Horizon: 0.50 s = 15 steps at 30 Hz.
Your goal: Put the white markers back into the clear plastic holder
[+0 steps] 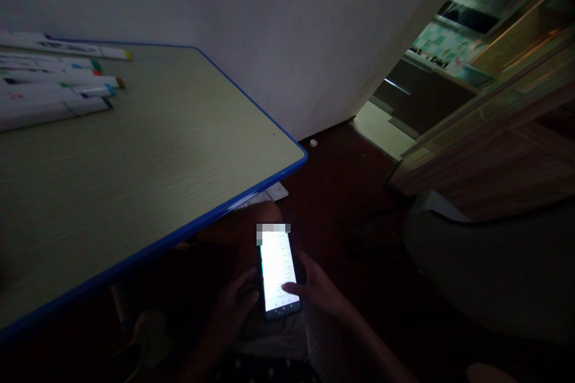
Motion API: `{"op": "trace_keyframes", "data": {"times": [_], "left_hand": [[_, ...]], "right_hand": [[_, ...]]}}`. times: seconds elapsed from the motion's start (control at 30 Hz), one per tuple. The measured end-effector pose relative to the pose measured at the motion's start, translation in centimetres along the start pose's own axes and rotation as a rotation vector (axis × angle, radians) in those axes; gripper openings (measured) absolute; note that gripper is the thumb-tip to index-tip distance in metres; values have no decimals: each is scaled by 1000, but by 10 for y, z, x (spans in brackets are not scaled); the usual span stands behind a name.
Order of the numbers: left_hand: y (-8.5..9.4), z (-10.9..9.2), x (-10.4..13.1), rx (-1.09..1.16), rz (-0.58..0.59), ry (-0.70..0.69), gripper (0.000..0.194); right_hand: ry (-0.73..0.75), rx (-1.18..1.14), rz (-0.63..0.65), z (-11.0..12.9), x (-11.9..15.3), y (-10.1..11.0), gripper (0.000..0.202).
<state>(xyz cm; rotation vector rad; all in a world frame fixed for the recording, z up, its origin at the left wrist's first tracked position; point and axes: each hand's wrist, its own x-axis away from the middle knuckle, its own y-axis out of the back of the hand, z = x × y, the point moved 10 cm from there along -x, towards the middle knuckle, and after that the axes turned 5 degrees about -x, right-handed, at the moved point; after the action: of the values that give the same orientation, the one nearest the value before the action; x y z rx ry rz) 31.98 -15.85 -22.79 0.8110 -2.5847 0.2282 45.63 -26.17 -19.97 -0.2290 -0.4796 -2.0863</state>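
Note:
A smartphone [278, 263] with a bright white screen is held over my lap, below the table's front edge. My left hand [240, 299] is closed around its left side, with the thumb beside the lower edge. From the right, my right hand [317, 284] grips the phone too, its fingers partly hidden behind it. The right thumb lies across the lower part of the screen. Lines of text show there but are too small to read.
A pale table [171, 125] with a blue rim stands to the left, holding several white markers [85, 87]. Papers [274, 192] show beneath its edge. A small white object [313, 143] lies on the dark floor. To the right are a chair [485, 263] and a kitchen doorway.

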Motion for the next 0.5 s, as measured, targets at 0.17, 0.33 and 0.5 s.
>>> {"op": "trace_keyframes", "data": {"times": [0.17,0.33,0.5], "left_hand": [[0,5,-1,10,-4,9,44],[0,10,-3,2,-6,6,46],[-1,4,-1,7,7,17,43]], "right_hand": [[9,8,-76,-6,-4,6,33],[11,-24,-13,-5,-3,1,38],[44,52,-93,-4,-5,8,35]]}}
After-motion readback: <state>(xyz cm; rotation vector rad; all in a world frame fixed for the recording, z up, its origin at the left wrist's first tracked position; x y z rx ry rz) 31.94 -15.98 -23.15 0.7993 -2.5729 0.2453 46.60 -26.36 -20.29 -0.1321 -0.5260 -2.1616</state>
